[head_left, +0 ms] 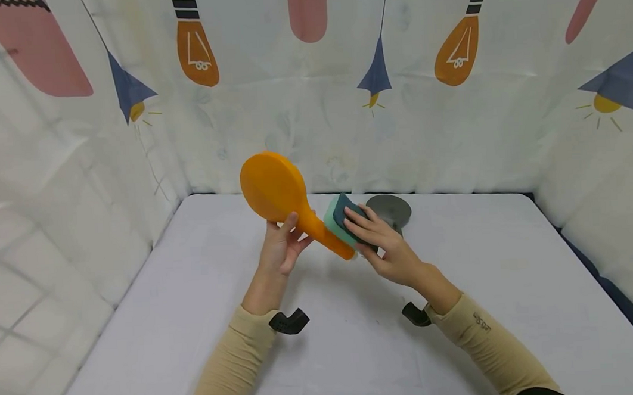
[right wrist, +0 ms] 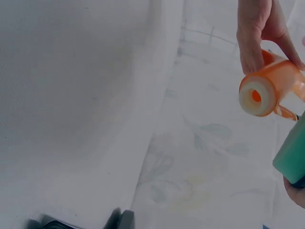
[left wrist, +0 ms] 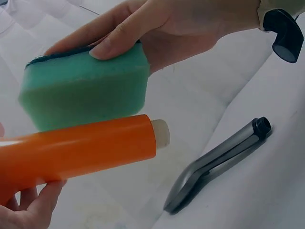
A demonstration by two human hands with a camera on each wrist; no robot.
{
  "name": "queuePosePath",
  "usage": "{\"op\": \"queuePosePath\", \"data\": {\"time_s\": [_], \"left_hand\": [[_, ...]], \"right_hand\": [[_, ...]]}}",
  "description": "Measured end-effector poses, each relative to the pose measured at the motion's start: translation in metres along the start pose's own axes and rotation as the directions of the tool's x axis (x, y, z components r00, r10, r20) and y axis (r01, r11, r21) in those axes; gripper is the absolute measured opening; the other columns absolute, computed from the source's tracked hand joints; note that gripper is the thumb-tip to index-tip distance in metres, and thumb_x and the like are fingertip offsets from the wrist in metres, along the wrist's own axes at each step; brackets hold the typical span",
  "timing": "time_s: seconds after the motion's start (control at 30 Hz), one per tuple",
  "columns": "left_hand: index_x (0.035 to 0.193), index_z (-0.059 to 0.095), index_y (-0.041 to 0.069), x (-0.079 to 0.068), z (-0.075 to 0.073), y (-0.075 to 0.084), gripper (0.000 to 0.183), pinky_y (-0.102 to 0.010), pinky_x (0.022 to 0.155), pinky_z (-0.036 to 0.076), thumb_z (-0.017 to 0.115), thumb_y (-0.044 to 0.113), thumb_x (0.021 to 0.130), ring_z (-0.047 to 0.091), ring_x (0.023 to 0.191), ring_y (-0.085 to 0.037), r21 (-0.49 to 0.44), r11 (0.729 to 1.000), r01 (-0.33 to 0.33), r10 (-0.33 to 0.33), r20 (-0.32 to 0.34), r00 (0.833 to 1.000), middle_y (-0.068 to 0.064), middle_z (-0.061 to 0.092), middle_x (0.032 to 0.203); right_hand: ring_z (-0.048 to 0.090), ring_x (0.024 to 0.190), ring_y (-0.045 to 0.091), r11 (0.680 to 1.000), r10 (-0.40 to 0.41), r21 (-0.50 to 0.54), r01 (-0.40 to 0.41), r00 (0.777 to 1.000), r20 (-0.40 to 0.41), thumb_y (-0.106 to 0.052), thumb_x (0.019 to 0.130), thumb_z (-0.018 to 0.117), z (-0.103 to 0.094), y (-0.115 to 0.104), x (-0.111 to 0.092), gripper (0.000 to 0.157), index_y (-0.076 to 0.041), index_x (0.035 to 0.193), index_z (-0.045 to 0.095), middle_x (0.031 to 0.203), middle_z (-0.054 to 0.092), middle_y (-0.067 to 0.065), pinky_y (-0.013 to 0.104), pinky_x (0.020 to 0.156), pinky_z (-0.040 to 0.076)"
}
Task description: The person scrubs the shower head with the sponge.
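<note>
Raised over the table, an orange shower head (head_left: 272,187) tilts with its round face up to the left and its handle down to the right. My left hand (head_left: 280,250) grips it around the neck. A pale hollow connector (right wrist: 254,97) ends the handle in the right wrist view. My right hand (head_left: 390,250) holds a sponge, green (left wrist: 86,88) with a dark scouring side, thumb and fingers at its sides. The sponge's green face lies right along the orange handle. Behind the right hand, a grey shower head (head_left: 389,208) rests on the table, partly hidden.
A white-covered table (head_left: 357,350) extends under both arms. Printed fabric (head_left: 291,115) hangs along its back and sides. A black camera mount sits at the left cuff (head_left: 289,322) and another at the right cuff (head_left: 416,314).
</note>
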State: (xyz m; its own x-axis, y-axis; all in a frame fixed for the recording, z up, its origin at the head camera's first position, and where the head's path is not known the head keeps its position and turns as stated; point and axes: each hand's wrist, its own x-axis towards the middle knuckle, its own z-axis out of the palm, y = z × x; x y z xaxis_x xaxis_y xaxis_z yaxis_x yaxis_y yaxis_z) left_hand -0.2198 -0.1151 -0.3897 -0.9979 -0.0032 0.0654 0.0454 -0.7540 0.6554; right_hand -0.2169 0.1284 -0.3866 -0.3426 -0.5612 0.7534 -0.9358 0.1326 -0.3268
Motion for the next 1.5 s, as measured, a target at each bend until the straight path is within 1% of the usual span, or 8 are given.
{"op": "queuePosePath", "data": {"time_s": [0.3, 0.47, 0.57, 0.8, 0.93, 1.13, 1.33, 1.5], "left_hand": [[0.140, 0.041, 0.020, -0.003, 0.007, -0.007, 0.066, -0.042, 0.081, 0.060, 0.081, 0.023, 0.087, 0.069, 0.108, -0.026, -0.010, 1.000, -0.007, 0.007, 0.042, 0.999, -0.009, 0.053, 0.130], [0.143, 0.040, 0.019, -0.004, 0.008, -0.006, 0.044, -0.043, 0.081, 0.060, 0.061, 0.015, 0.104, 0.067, 0.109, -0.028, -0.035, 0.999, -0.013, 0.015, 0.061, 0.998, -0.011, 0.050, 0.134], [0.143, 0.041, 0.018, -0.004, 0.008, -0.005, 0.037, -0.045, 0.081, 0.060, 0.051, 0.012, 0.108, 0.066, 0.107, -0.029, -0.059, 0.998, -0.006, 0.009, 0.061, 0.998, -0.011, 0.050, 0.135], [0.141, 0.044, 0.018, -0.004, 0.007, -0.006, 0.034, -0.048, 0.080, 0.060, 0.049, 0.009, 0.108, 0.064, 0.104, -0.027, -0.085, 0.996, 0.012, -0.008, 0.041, 0.999, -0.010, 0.053, 0.131], [0.142, 0.045, 0.018, -0.004, 0.007, -0.004, 0.033, -0.048, 0.080, 0.060, 0.048, 0.011, 0.109, 0.064, 0.102, -0.026, -0.072, 0.997, -0.001, 0.004, 0.036, 0.999, -0.010, 0.056, 0.129], [0.146, 0.041, 0.019, -0.003, 0.005, 0.000, 0.036, -0.047, 0.077, 0.061, 0.047, 0.025, 0.111, 0.064, 0.103, -0.027, -0.048, 0.999, -0.003, 0.004, 0.010, 1.000, -0.008, 0.058, 0.129], [0.146, 0.041, 0.020, -0.002, 0.005, -0.003, 0.036, -0.046, 0.076, 0.061, 0.047, 0.026, 0.111, 0.066, 0.102, -0.027, -0.024, 1.000, 0.006, -0.007, -0.016, 1.000, -0.009, 0.061, 0.127], [0.148, 0.040, 0.018, -0.003, 0.007, -0.009, 0.040, -0.045, 0.078, 0.061, 0.048, 0.027, 0.110, 0.068, 0.102, -0.025, 0.020, 1.000, 0.011, -0.010, -0.020, 1.000, -0.009, 0.060, 0.128]], "right_hand": [[0.035, 0.145, 0.047, 0.984, -0.072, -0.161, 0.080, 0.996, 0.055, -0.007, 0.097, 0.071, 0.006, -0.002, -0.003, 0.053, -0.009, 0.147, 0.057, 0.151, 0.051, 0.018, 0.066, 0.111, 0.033], [0.034, 0.145, 0.047, 0.987, -0.056, -0.147, 0.061, 0.998, 0.040, -0.001, 0.092, 0.074, 0.006, 0.000, -0.003, 0.059, -0.008, 0.147, 0.056, 0.152, 0.049, 0.017, 0.065, 0.113, 0.030], [0.033, 0.146, 0.046, 0.993, -0.036, -0.112, 0.037, 0.999, 0.010, -0.001, 0.094, 0.072, 0.007, 0.003, -0.004, 0.056, -0.006, 0.147, 0.056, 0.154, 0.047, 0.015, 0.064, 0.114, 0.029], [0.033, 0.145, 0.047, 0.992, -0.023, -0.124, 0.021, 1.000, -0.013, -0.014, 0.104, 0.062, 0.007, 0.004, -0.006, 0.044, -0.005, 0.147, 0.056, 0.153, 0.047, 0.017, 0.064, 0.114, 0.029], [0.033, 0.144, 0.051, 0.974, -0.050, -0.220, 0.056, 0.998, 0.035, -0.011, 0.102, 0.065, 0.007, 0.002, -0.008, 0.045, -0.005, 0.146, 0.057, 0.152, 0.049, 0.018, 0.066, 0.110, 0.034], [0.042, 0.135, 0.057, 0.919, -0.127, -0.360, 0.163, 0.984, 0.121, -0.012, 0.099, 0.067, 0.007, 0.001, -0.012, 0.037, -0.004, 0.135, 0.067, 0.147, 0.056, 0.016, 0.064, 0.099, 0.045], [0.039, 0.138, 0.055, 0.952, -0.034, -0.301, 0.060, 0.995, 0.092, 0.004, 0.082, 0.081, 0.011, 0.003, -0.006, 0.058, -0.003, 0.137, 0.065, 0.144, 0.056, 0.021, 0.067, 0.103, 0.041], [0.038, 0.139, 0.055, 0.957, 0.010, -0.289, -0.003, 1.000, 0.024, 0.005, 0.081, 0.082, 0.019, 0.002, 0.011, 0.055, 0.001, 0.134, 0.066, 0.143, 0.056, 0.022, 0.071, 0.103, 0.038]]}}
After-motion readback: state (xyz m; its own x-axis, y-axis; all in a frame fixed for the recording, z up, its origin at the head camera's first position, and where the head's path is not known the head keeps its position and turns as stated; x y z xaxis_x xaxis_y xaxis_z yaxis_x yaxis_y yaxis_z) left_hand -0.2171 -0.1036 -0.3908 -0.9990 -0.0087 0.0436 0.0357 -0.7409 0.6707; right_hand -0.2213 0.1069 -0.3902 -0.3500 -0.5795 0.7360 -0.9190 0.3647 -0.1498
